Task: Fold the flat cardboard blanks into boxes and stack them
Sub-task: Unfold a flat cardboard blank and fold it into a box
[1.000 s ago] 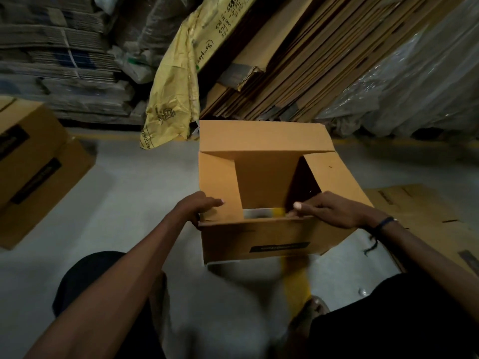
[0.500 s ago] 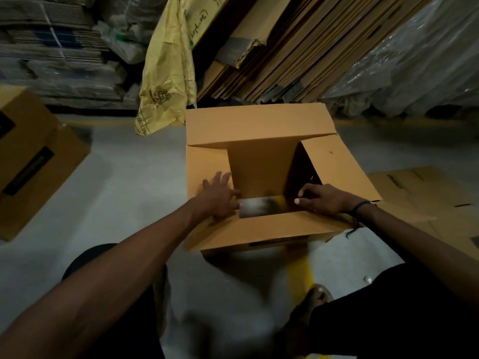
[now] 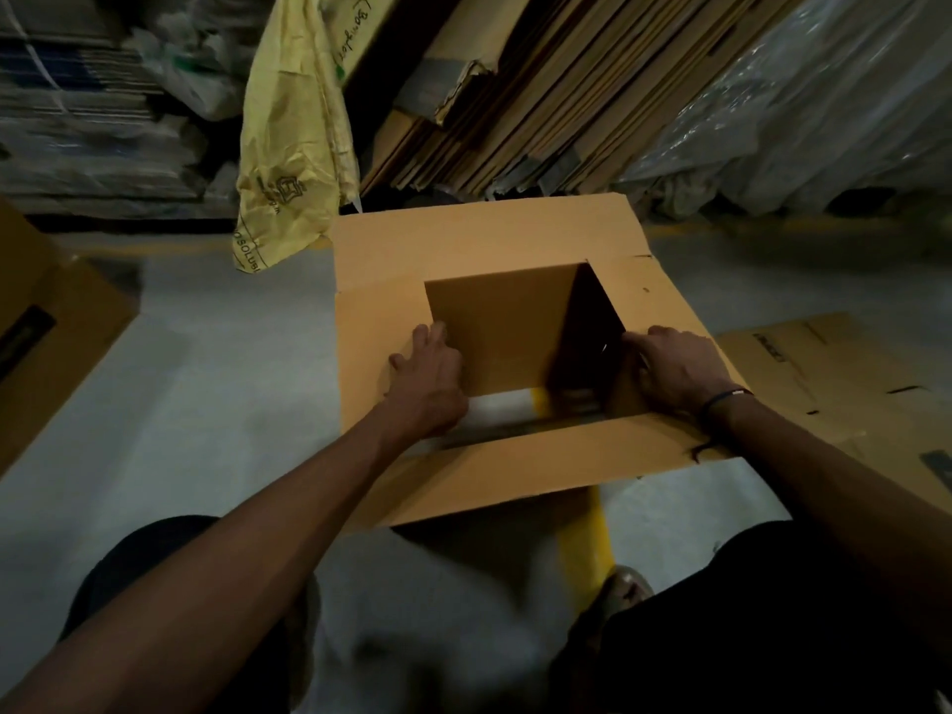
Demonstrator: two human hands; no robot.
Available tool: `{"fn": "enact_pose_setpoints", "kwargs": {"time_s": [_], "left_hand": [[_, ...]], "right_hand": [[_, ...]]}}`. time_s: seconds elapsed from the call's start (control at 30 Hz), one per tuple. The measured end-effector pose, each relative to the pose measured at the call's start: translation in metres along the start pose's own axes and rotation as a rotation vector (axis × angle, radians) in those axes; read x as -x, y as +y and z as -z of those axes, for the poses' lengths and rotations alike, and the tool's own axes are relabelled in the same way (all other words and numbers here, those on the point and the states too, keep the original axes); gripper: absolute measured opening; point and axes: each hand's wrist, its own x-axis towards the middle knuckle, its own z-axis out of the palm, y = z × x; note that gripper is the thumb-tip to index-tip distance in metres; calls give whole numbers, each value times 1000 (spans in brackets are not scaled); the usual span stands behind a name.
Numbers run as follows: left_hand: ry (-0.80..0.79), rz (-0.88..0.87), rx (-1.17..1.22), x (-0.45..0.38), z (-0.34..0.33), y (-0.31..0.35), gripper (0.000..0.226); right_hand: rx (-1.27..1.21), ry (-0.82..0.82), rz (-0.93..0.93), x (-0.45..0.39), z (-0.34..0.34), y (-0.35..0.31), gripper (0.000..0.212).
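Note:
A brown cardboard box point(image 3: 484, 239) stands open-ended on the floor in front of me, its four flaps spread outward. Through its open middle I see the far inner wall and a strip of floor with a yellow line. My left hand point(image 3: 427, 383) lies flat on the left flap point(image 3: 371, 342), fingers spread, pressing it down. My right hand point(image 3: 669, 368) presses on the right flap point(image 3: 664, 296) at its inner edge, fingers curled over it. The near flap point(image 3: 515, 476) points toward me. A flat blank point(image 3: 834, 383) lies on the floor to the right.
Folded boxes point(image 3: 46, 332) stand at the left edge. Cardboard sheets point(image 3: 556, 85) lean against the back, with a yellow bag point(image 3: 293, 141) hanging over them and plastic-wrapped bundles point(image 3: 803, 95) to the right. My knees and a foot point(image 3: 618, 590) are below.
The box has tipped so its opening faces up at me. The side flaps have been pushed from upright to flat, and both hands moved from the near edge onto them.

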Motion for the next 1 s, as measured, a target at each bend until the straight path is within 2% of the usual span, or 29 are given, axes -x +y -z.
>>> {"fn": "enact_pose_setpoints", "kwargs": {"time_s": [0.03,0.13,0.17,0.2,0.27,0.37,0.5,0.67,0.8,0.93,1.0], "left_hand": [[18,16,74,1,5,-1,27],[114,118,315,10,21,-6,84],[177,170,373,15,28,-9,91],[237,214,408,18,32,-16,89],[306,272,439,26,44,-30,67],[241,376,602,41,60,-51,45],[202,496,1016,61,75,-72,55],[171,474,1280,83,81,-93,45],[72,363,1179,98,86,-97,42],[-97,177,940,101,96,-98,36],[-172,44,825,100,98,-99,33]], "right_hand": [[-61,40,-26,2,4,4,44],[-198,133,-118,11,12,15,50],[-199,151,-145,15,15,17,52],[-196,164,-178,19,18,19,54],[-216,166,-272,25,28,23,57],[-210,49,-445,33,48,32,57],[-381,-155,-597,37,67,52,70],[-774,-179,-815,57,78,70,74],[-1074,-214,-950,81,84,83,64],[-1386,-87,-1012,86,96,90,54],[-1525,-75,-1016,86,98,81,50]]}}
